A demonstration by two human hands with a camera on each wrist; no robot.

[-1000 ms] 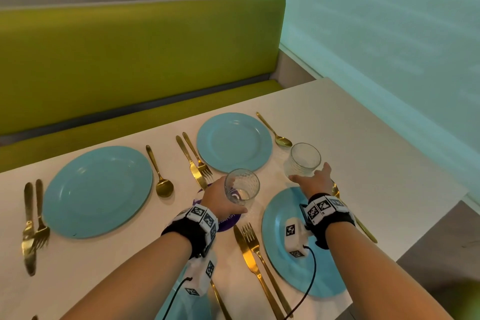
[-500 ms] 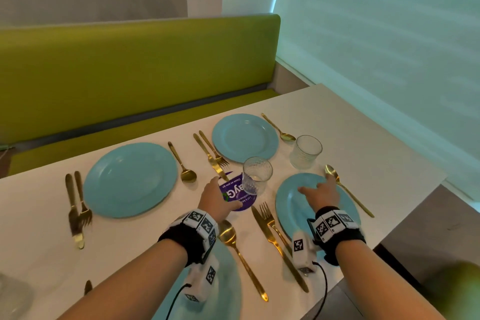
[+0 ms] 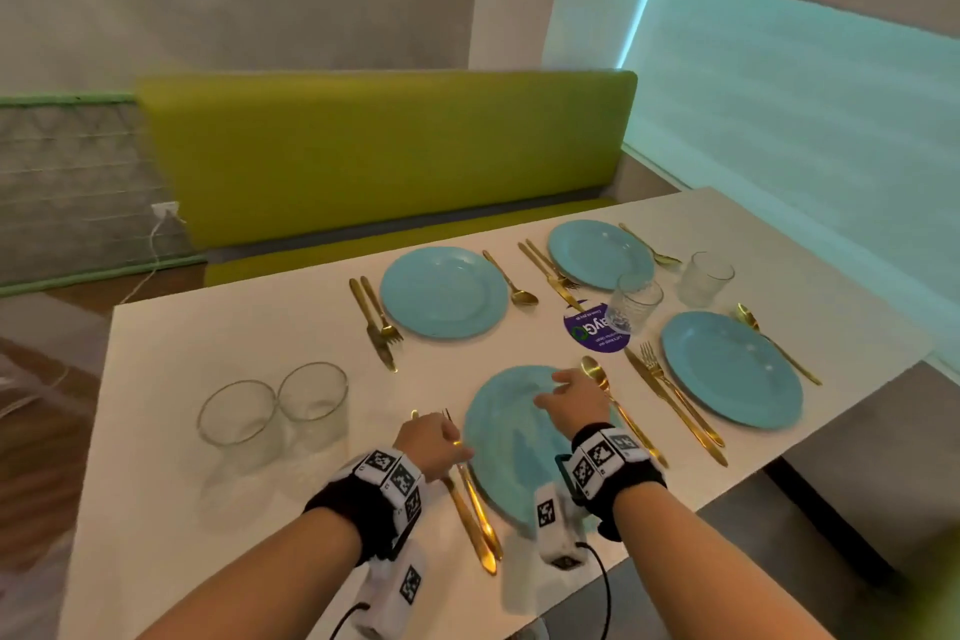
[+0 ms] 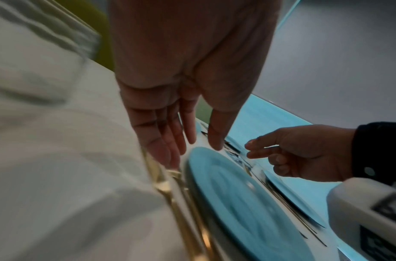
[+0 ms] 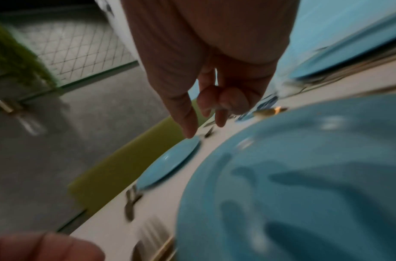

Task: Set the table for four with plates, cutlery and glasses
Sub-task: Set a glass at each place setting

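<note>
Head view: both empty hands, left hand (image 3: 434,439) and right hand (image 3: 574,400), hover over near plate (image 3: 511,452).

We are seeing cool daylight coming through the blind (image 3: 810,130) at right; wide-angle bending is curving the edges, and motion blur is smearing both dim wrist views and the near plate (image 3: 514,437)

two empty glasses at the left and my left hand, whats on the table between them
Head view: nothing. The two glasses and the left hand are separated by bare white table; the gold fork and knife lie under and beyond the hand.
</note>
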